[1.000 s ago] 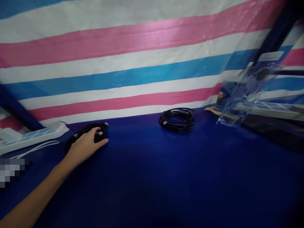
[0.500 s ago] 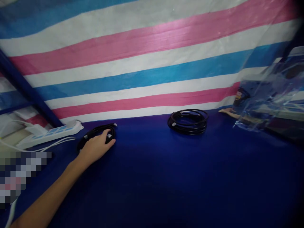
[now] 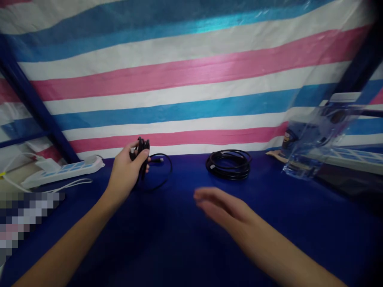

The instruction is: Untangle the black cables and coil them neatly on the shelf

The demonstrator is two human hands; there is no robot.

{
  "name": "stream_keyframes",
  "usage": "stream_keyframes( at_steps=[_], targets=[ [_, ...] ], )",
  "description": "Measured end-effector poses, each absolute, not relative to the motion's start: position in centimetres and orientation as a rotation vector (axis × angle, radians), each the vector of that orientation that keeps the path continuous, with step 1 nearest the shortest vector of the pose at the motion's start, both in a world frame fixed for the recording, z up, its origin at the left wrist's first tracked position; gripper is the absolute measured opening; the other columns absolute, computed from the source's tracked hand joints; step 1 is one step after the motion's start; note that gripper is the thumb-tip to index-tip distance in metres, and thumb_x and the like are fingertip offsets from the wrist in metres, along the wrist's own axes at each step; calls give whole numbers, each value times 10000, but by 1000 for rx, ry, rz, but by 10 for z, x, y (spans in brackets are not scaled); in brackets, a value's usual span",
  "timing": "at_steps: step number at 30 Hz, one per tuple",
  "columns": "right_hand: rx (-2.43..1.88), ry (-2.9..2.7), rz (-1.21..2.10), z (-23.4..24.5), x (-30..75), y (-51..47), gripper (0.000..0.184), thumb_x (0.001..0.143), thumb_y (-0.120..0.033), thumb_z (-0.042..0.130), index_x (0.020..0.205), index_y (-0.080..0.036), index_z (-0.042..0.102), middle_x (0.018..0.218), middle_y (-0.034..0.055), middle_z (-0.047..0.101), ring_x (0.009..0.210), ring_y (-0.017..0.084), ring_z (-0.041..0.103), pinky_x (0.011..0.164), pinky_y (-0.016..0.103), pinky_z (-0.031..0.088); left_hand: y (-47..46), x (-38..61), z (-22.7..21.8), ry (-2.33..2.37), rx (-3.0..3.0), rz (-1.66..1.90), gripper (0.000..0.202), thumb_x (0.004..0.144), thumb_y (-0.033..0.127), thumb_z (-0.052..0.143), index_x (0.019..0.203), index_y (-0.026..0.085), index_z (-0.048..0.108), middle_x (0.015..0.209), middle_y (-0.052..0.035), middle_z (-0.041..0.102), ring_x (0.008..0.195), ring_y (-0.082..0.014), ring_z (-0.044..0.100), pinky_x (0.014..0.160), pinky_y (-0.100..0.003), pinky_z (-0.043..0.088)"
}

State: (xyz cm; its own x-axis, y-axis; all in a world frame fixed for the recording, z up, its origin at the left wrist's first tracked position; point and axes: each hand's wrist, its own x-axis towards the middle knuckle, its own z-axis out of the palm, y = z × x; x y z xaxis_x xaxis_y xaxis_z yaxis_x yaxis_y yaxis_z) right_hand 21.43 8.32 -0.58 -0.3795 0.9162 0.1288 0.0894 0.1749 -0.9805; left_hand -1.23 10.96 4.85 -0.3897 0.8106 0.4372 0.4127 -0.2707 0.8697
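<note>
With the left grip (image 3: 125,169) closed on a bundled, rubbery-looking black cable (image 3: 145,144) at nine o'clock, the right grip (image 3: 226,205) half-open and empty at five o'clock — a pick-up step, it seems — the next move would call for minding loose slack.

Your cable (image 3: 146,144) is black, bunched in your left hand (image 3: 127,169), 1 loose loop extending right beside 1 pale-tipped connector; whether that loop touches the table (image 3: 191,247) is hard to tell. Your coil (image 3: 229,174), also black, lies flat, well apart, rightward.
</note>
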Motion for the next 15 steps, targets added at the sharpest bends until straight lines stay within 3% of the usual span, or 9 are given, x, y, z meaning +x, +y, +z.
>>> stream_keyframes(
  at_steps=[3,6,8,9,11,13,15],
  targets=[
    [-1153,-1467,1276,10,203,118,729,700,-510,662,1300,-181,413,1236,153,515,1155,279,479,958,425,370,95,24,74,1257,1392,1954,430,733,303,648,1137,186,559,708,0,617,526,-112,572,507,-232,497],
    [-849,-1282,1515,23,199,142,544,765,-445,617,1200,-162,452,1053,118,616,837,194,631,795,359,472,85,36,85,1048,1332,2001,389,739,247,643,1115,186,561,742,-6,653,571,-111,603,548,-220,514],
    [-694,-1237,1607,28,202,144,353,820,-382,561,1087,-156,515,814,46,648,535,118,587,612,300,485,86,30,80,1033,1358,1855,389,732,251,656,1103,176,565,776,-26,674,581,-116,613,533,-209,507],
    [-668,-1229,1605,30,204,142,295,836,-369,542,1032,-149,541,752,31,641,485,99,558,560,272,470,89,25,75,1059,1366,1758,390,730,265,663,1096,168,570,795,-41,681,569,-113,608,508,-197,494],
    [-659,-1209,1592,31,206,134,283,851,-396,520,937,-132,573,777,57,654,577,107,597,576,242,472,95,15,61,1123,1343,1591,398,734,304,665,1093,158,574,829,-60,685,537,-98,586,462,-177,459],
    [-633,-1177,1644,31,204,127,334,855,-443,505,930,-126,576,869,94,666,762,135,636,704,246,486,97,12,48,1146,1325,1459,435,733,325,669,1119,160,555,848,-63,683,555,-94,587,487,-177,459],
    [-608,-1189,1725,30,199,121,301,841,-407,539,969,-136,564,863,83,665,761,136,647,739,255,487,96,15,41,1128,1360,1351,498,709,318,695,1148,167,516,828,-52,680,610,-116,612,556,-206,485]
  ],
)
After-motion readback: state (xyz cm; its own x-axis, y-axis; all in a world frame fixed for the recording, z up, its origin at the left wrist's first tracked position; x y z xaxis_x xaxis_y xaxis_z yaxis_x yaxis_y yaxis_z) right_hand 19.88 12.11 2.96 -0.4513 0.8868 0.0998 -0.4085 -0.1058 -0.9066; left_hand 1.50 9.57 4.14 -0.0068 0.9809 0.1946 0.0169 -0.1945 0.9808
